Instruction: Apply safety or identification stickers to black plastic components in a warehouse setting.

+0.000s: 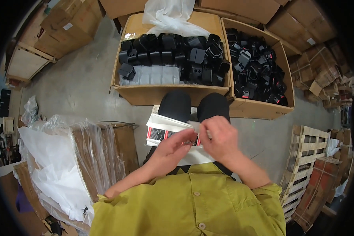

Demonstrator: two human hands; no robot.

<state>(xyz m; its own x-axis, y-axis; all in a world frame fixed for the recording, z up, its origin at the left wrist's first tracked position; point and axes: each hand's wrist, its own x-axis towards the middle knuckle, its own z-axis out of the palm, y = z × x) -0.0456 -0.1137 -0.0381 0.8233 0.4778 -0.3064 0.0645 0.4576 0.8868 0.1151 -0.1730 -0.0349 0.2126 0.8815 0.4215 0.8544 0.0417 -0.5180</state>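
Sheet (167,129) of labels, light and limp, pinched at centre frame by left hand (170,149) and right hand (221,137), best gripped at its edge.

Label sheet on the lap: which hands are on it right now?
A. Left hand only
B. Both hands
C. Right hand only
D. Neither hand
B: the left hand and the right hand both pinch the white label sheet at its near edge, over the knees.
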